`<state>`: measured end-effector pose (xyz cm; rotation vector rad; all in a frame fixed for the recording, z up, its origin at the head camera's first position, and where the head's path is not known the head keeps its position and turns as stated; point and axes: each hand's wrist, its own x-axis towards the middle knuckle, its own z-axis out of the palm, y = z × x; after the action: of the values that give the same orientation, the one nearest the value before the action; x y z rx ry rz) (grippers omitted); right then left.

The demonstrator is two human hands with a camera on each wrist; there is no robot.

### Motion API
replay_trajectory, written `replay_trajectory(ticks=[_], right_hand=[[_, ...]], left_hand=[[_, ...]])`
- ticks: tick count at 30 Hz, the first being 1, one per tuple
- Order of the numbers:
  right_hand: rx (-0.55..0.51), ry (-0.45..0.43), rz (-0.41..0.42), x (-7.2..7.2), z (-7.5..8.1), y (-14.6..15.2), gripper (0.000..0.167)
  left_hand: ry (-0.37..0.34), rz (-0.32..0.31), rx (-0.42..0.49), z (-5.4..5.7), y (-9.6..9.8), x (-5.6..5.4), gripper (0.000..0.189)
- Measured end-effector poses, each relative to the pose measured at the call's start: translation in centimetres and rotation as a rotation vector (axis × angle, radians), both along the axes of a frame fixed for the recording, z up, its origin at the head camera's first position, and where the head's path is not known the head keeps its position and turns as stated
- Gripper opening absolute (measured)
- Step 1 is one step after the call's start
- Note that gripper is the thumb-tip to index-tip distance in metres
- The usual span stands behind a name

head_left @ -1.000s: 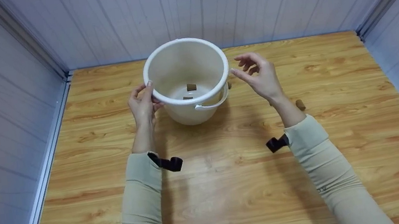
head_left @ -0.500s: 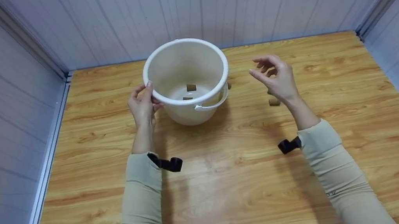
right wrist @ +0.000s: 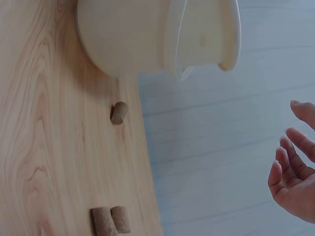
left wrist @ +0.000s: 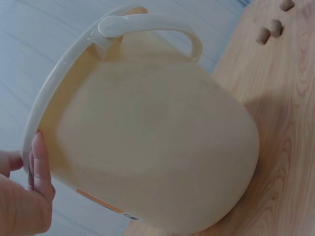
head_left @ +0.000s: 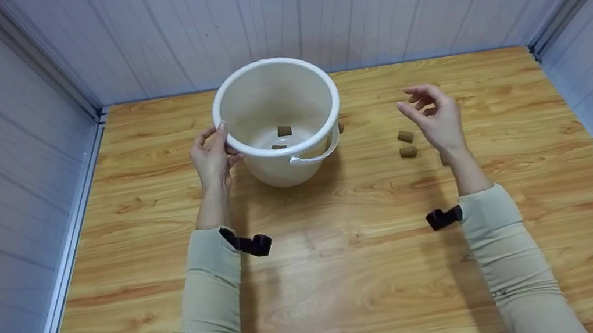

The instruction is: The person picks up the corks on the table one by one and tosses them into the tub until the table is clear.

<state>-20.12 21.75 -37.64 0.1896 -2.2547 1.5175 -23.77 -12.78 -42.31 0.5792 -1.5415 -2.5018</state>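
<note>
A white bucket [head_left: 285, 168] stands on the table toward the back, its handle [head_left: 321, 154] hanging down at the front right. My left hand [head_left: 211, 158] pinches the left side of its rim, thumb on top and fingers underneath. Inside lie brown corks; one cork [head_left: 284, 130] shows whole on the bottom and another [head_left: 279, 147] is partly hidden by the rim. To the bucket's right my right hand [head_left: 439, 118] hangs above the table, fingers loosely bent and holding nothing. Two corks, a far one [head_left: 405, 136] and a near one [head_left: 408, 152], lie just left of that hand.
Another cork [head_left: 341, 127] peeks out from behind the bucket's right side. One more cork [head_left: 444, 158] is partly covered by the right wrist. Pale panel walls [head_left: 273, 11] enclose the wooden table [head_left: 314, 281] at the back and both sides.
My right hand has moved right, away from the bucket's rim, bringing the two corks beside it into view. The left hand and the bucket have stayed in place.
</note>
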Motion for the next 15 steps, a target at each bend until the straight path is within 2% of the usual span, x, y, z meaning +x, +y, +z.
replay_trajectory(ticks=[3,4,6,8,9,13,15], right_hand=[[-0.01,-0.003,-0.034,-0.1,-0.4,0.8,0.027],[-0.009,-0.004,-0.043,-0.2,-0.5,1.1,0.027],[-0.008,-0.011,-0.067,-0.2,-0.7,1.5,0.027],[-0.003,-0.021,-0.086,-0.2,-0.9,1.9,0.027],[-0.006,-0.029,-0.093,-0.3,-1.1,2.1,0.027],[-0.025,-0.063,-0.12,-0.3,-1.7,2.7,0.028],[-0.034,-0.081,-0.13,-0.3,-2.1,3.0,0.028]], left_hand=[[-0.005,0.001,0.0,0.3,0.0,0.2,0.027],[-0.025,0.01,-0.032,1.9,0.5,1.2,0.028],[-0.029,0.012,-0.029,1.6,0.4,0.9,0.028],[-0.02,0.006,-0.012,0.0,-0.1,-0.2,0.029],[-0.004,-0.002,0.01,-1.2,-0.5,-1.0,0.029],[-0.019,-0.027,0.034,-4.6,-1.6,-3.5,0.033],[-0.026,-0.028,0.02,-5.4,-1.8,-4.0,0.035]])
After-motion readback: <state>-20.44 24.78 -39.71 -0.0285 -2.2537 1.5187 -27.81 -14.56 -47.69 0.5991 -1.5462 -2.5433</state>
